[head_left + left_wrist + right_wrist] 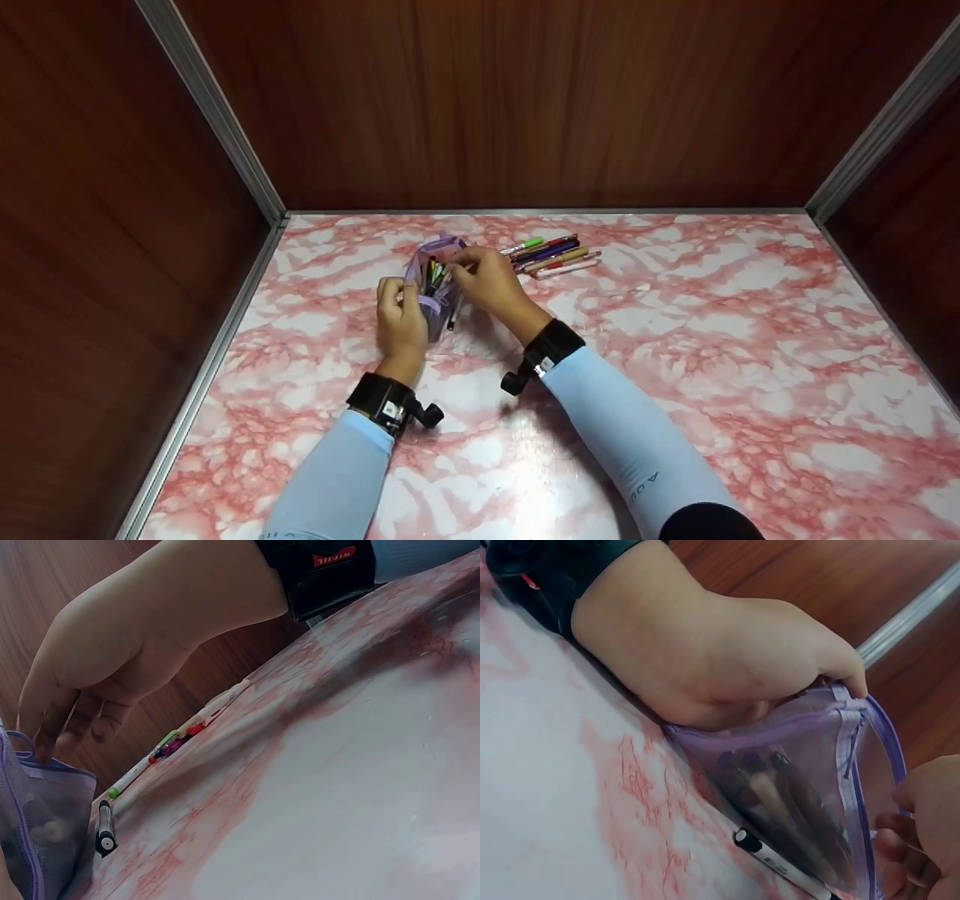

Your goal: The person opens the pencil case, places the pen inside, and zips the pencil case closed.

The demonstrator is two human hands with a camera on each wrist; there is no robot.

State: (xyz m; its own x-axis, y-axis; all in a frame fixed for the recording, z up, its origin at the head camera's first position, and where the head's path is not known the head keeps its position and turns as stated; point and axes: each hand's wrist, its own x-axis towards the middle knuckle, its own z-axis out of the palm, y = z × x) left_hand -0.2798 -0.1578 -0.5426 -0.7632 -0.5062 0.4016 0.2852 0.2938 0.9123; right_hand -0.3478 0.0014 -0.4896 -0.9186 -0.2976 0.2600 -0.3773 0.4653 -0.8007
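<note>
A purple mesh pencil case (439, 321) stands tilted on the table, its zipped mouth spread apart. Several pens (433, 276) are inside, also visible through the mesh (780, 795). My left hand (401, 319) grips the case from its left side, thumb at the rim. Opposite it, my right hand (491, 283) bends over the mouth; thumb and forefinger pinch at the case's rim, the other fingers loosely curled. Its fingertips are partly hidden behind the purple edge in the left wrist view. A black-and-white marker (780, 862) lies on the table right beside the case.
Beyond my right hand lies a loose pile of pens (555, 255), with a green-capped marker (523, 245) at its back. Dark wood-grain panels (510, 105) with metal edging enclose the pink-and-white marbled table (712, 360) at the back and sides.
</note>
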